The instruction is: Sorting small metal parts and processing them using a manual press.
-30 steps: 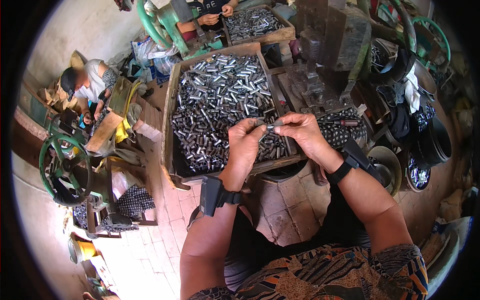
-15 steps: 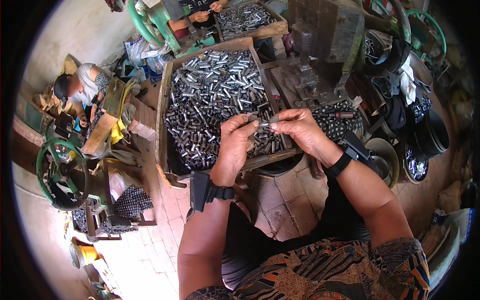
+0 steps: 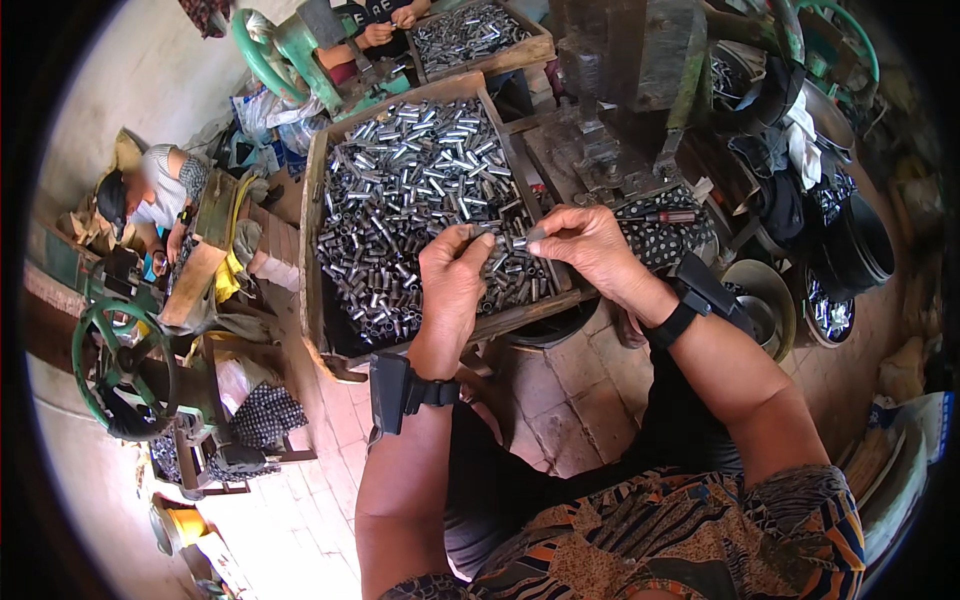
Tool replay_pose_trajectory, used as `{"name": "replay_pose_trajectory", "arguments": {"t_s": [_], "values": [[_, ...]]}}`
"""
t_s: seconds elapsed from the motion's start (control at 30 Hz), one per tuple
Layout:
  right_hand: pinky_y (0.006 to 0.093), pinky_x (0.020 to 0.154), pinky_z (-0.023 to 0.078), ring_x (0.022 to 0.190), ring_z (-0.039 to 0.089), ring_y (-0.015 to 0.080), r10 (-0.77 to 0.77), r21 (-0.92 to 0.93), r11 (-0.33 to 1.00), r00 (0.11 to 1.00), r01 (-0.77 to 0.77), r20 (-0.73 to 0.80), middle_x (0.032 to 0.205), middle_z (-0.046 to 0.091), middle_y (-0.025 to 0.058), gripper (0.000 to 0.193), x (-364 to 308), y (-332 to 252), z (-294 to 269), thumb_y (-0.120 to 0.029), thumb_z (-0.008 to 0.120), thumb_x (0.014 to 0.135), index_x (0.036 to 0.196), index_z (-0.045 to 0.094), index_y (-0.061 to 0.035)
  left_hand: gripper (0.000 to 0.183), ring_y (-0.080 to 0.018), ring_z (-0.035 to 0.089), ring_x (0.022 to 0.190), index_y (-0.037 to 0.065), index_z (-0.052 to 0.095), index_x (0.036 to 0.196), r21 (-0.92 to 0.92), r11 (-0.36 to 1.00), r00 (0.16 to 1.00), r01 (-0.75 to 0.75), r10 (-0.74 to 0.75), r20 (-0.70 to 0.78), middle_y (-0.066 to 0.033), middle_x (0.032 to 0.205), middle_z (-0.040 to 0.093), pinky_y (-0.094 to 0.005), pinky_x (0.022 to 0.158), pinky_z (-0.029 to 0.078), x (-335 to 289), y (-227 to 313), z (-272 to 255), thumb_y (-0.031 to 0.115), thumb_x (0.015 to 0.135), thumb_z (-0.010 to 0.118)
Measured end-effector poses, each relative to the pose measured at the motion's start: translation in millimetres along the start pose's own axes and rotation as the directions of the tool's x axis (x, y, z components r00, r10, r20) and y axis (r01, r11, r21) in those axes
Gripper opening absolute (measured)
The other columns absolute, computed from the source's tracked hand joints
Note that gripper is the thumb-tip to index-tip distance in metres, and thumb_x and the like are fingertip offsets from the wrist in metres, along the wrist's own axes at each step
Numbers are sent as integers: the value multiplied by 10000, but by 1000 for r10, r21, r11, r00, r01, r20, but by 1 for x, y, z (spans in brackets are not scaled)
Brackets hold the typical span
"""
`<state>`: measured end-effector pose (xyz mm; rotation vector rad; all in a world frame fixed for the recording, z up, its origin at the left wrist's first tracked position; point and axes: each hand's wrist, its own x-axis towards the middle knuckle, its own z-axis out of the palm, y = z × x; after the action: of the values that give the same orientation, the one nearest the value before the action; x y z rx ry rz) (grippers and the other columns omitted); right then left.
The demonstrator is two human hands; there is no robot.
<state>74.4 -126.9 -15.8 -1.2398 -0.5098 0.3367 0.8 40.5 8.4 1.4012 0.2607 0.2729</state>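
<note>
My left hand (image 3: 452, 280) is raised over the near right part of a wooden tray (image 3: 312, 215) heaped with small shiny metal tubes (image 3: 430, 170). Its thumb and forefinger are pinched together, and whatever lies between them is too small to make out. Close to its right, my right hand (image 3: 585, 245) grips a short metal tube (image 3: 519, 243) between thumb and fingertips. The tube points toward the left fingertips, with a small gap between. Both wrists wear black straps with box-shaped devices.
A heavy dark press (image 3: 630, 80) stands right of the tray, with a screwdriver (image 3: 670, 216) on dotted cloth beside it. Metal buckets (image 3: 765, 305) sit further right. Two people work at the left and the far side, near green wheels (image 3: 85, 370) and another tray (image 3: 535, 50).
My hands have drawn slightly apart, and the metal tube now shows at the right fingertips. The whole view has shifted a little, moving the tray leftward.
</note>
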Motion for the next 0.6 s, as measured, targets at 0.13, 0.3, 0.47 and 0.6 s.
{"name": "replay_pose_trajectory", "arguments": {"t_s": [0.13,0.3,0.47,0.6], "values": [[220,673,504,726,607,97,85,57,995,995,-82,-50,784,640,39,187,-3,-1,3,36,754,696,854,655,21,23,-8,313,399,34,603,865,-110,990,996,83,-81,20,30,634,536,-190,352,202,-1,0,4,41,847,617],[217,661,500,697,603,96,71,136,989,996,-63,-55,778,651,49,178,-3,3,0,27,756,701,846,654,25,23,-10,317,398,24,597,865,-135,987,996,90,-87,28,25,627,526,-191,352,196,-3,3,7,31,848,612],[212,649,495,689,601,89,135,253,960,990,-121,-39,760,658,46,155,-3,-2,1,13,751,712,840,663,15,24,-15,309,386,20,597,863,-199,978,998,64,-58,37,36,573,479,-197,351,199,-3,1,9,23,845,613],[214,651,497,696,605,91,148,275,952,988,-131,-43,756,660,50,149,-3,-3,-3,15,744,716,842,665,14,26,-17,305,386,16,599,866,-216,975,998,52,-44,41,46,566,465,-199,353,204,-2,-2,15,13,843,612]]}}
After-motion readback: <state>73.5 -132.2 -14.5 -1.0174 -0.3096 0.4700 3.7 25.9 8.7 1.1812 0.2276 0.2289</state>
